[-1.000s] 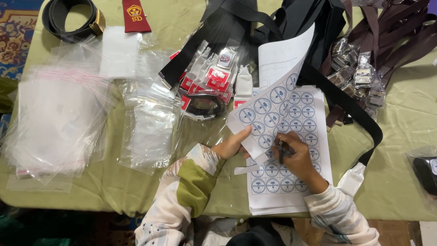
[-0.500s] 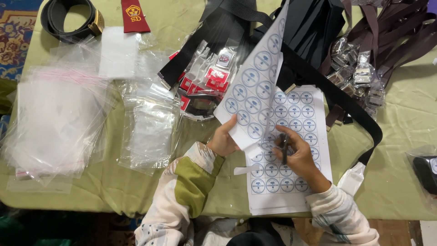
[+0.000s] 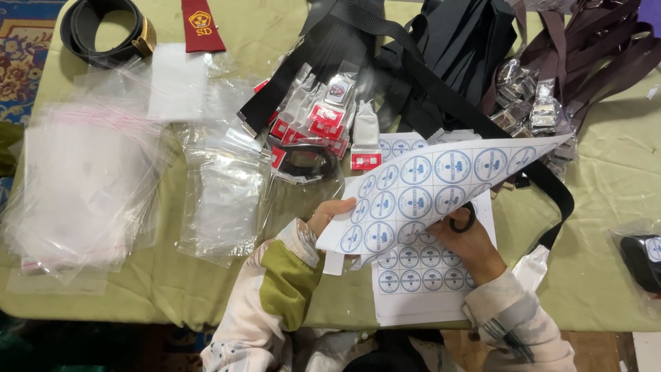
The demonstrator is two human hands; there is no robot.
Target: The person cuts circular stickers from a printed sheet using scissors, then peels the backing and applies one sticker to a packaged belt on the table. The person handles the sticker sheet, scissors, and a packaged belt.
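My left hand [image 3: 332, 215] pinches the lower left corner of a white sheet of round blue stickers [image 3: 430, 184], lifted off the table and tilted over to the right. Its lower edge covers the fingers of my right hand [image 3: 474, 246]. That hand grips a black looped handle [image 3: 463, 220], which looks like scissors; the blades are hidden. Under both hands a second sticker sheet [image 3: 420, 284] lies flat on the green tablecloth [image 3: 172, 289].
Stacks of clear plastic bags [image 3: 76, 186] and smaller bags [image 3: 224, 200] lie left. Packaged red-and-white buckles [image 3: 317, 117], black belts [image 3: 427, 62] and brown belts [image 3: 592, 41] fill the back. A coiled belt [image 3: 103, 31], a red tie [image 3: 201, 24] and a bagged item [image 3: 640, 258] sit at the edges.
My left hand has lifted the top sticker sheet off the lower one and swung it from upright down to the right, over my right hand. The right hand has stayed in place.
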